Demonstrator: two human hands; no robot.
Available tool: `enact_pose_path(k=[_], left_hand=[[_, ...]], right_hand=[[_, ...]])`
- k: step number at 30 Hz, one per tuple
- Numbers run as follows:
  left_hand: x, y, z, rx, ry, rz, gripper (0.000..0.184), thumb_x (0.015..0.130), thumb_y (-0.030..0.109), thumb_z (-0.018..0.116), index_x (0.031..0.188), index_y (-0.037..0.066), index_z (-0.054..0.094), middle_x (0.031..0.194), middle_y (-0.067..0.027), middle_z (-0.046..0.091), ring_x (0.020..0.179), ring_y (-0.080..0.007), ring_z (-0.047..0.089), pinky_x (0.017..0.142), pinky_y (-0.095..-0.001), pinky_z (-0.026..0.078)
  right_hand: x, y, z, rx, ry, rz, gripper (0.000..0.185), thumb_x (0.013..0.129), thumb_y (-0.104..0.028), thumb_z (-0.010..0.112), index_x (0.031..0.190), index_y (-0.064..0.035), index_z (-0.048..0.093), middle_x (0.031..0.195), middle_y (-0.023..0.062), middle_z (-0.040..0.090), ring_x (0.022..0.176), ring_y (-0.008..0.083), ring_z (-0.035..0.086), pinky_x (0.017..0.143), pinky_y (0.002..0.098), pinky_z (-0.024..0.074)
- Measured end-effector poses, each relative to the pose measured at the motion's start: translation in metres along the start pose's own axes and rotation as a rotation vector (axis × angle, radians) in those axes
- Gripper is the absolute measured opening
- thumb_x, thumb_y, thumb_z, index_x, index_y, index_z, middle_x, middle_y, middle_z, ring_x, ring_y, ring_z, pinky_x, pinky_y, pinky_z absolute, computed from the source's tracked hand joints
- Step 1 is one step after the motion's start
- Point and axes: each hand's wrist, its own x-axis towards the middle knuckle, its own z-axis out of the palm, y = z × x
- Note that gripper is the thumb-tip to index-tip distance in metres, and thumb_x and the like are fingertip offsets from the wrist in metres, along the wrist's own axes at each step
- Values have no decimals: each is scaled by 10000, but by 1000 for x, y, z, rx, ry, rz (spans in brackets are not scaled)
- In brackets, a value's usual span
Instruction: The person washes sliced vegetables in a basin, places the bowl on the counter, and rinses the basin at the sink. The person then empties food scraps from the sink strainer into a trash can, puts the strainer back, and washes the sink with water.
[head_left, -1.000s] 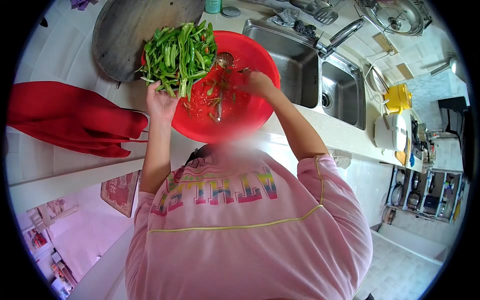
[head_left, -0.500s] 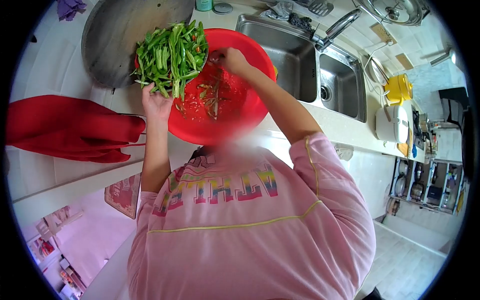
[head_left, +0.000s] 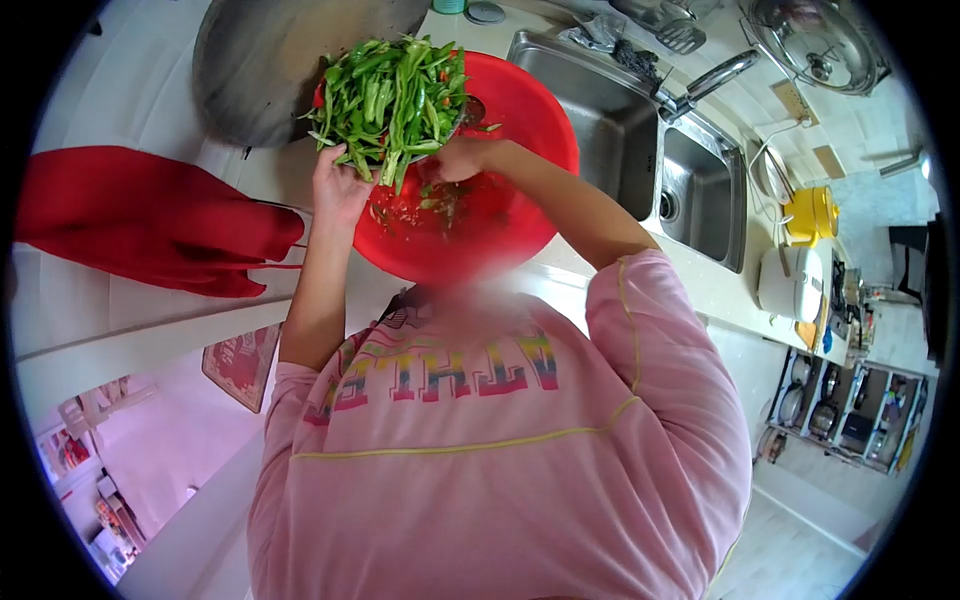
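At the round red plastic basin's [head_left: 535,125] ten o'clock, the left hand [head_left: 345,188] grips the heaped green pepper strips [head_left: 388,105] at seven o'clock; keeping them level prevents spills. The right hand [head_left: 458,160] reaches into the basin, its grasp hidden; gentle gathering suits the loose scraps [head_left: 445,205].

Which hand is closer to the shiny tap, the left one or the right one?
The right. The right hand is over the red basin, across the sink from the tap; the left hand is farther away, at the green peppers.
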Motion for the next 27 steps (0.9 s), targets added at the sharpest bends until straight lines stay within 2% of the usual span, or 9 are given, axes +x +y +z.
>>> enact_pose_path(k=[1,4,7,11,14,17,22,25,27], left_hand=[[0,0,-1,4,-9,-2,421,708,208,561,1107,134,448,1055,-49,512,951,-211,487,732,-376,394],[0,0,1,16,2,-15,401,709,202,559,1093,146,459,1045,-44,520,936,-206,493,713,-378,398],[2,-1,-2,-2,-6,-37,387,710,199,558,1081,145,466,1033,-44,527,922,-209,500,705,-384,402],[0,-1,0,25,30,-26,375,711,202,556,1069,130,470,1017,-45,533,915,-213,506,709,-392,405],[0,-3,0,21,41,-27,369,714,203,553,1065,123,472,1013,-46,533,915,-213,509,722,-395,408],[-5,-2,9,11,81,-35,364,717,200,550,1064,121,473,1012,-48,533,918,-211,508,734,-391,411],[1,-3,0,-36,28,-39,432,728,162,540,1138,73,438,1088,-85,513,989,-258,500,861,-437,411],[-1,-3,6,-18,3,-43,382,719,195,549,1083,120,462,1028,-53,528,935,-213,505,761,-389,411],[1,-4,1,-16,-16,-44,393,718,192,549,1094,119,458,1038,-58,525,947,-217,501,772,-396,409]], right_hand=[[-12,-15,-6,95,-162,46,584,674,-288,600,1203,-117,424,1089,171,532,1016,335,496,835,386,414],[-23,-25,25,28,87,-32,465,698,-260,588,1128,-109,498,986,163,575,979,320,518,799,407,422],[-42,-57,26,-145,-148,-14,406,703,-251,598,1074,-97,541,911,155,593,910,320,550,763,419,435],[-47,-30,49,-17,55,-184,404,720,-229,616,1071,-50,529,849,136,602,742,268,594,652,376,482],[-78,-33,9,542,-183,140,314,771,-186,584,1031,-17,532,794,100,591,682,183,587,574,315,488],[-92,2,8,883,-22,203,271,800,-170,566,1007,0,530,763,72,572,639,129,570,523,266,477],[-90,0,26,378,83,6,274,767,-165,582,962,20,536,787,162,573,640,229,588,581,351,454],[-78,-23,44,277,126,63,253,775,-145,542,977,8,537,861,162,563,742,250,574,668,348,453],[-72,-37,53,265,101,-23,283,780,-181,531,994,3,537,883,177,563,801,271,560,708,366,440]])
